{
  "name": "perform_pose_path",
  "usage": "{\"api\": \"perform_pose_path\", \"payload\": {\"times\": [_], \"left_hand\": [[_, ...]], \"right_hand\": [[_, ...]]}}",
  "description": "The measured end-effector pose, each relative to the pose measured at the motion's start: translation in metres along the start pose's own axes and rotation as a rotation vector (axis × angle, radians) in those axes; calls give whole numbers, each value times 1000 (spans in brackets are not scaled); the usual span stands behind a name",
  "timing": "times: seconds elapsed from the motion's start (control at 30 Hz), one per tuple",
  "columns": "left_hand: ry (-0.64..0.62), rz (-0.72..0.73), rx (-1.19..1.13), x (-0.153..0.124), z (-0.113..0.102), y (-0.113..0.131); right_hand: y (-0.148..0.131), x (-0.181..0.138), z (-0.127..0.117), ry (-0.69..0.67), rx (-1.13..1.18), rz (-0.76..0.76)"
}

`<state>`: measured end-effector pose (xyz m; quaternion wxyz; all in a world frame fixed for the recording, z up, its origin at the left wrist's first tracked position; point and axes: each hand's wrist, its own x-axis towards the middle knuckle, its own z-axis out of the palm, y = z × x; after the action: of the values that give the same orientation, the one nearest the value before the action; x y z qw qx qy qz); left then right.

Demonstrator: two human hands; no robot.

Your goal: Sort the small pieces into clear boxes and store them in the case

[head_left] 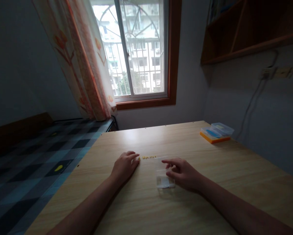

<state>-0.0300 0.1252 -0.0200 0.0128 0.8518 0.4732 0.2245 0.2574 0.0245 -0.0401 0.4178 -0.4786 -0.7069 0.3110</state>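
On the wooden tabletop, several tiny yellow pieces (145,158) form a short row; their exact kind is too small to make out. At the row's left end my left hand (125,165) rests on the table, thumb and index finger closed about one small yellow piece (139,159). To the right, my right hand (184,173) is open, its index finger stretched forward and thumb apart. Beneath and beside its fingertips stands a small clear plastic box (166,182), its transparent lid raised toward the row. Whether my right fingers touch the box, I cannot tell.
An orange-based case (214,138) with clear plastic compartments sits at the table's far right corner. The table (136,209) reaches toward the wall below a window (141,49). A bed with checked cover (70,160) adjoins at left; a shelf (254,42) hangs at upper right.
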Motion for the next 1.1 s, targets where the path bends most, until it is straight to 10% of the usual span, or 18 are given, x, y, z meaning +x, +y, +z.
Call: {"api": "perform_pose_path", "payload": {"times": [0.73,1.1], "left_hand": [[-2,59,-138,1,-4,7],[-161,213,-318,-42,-12,93]], "right_hand": [[-4,-1,-1,-19,-46,-47],[-7,-5,-2,-38,-80,-81]]}}
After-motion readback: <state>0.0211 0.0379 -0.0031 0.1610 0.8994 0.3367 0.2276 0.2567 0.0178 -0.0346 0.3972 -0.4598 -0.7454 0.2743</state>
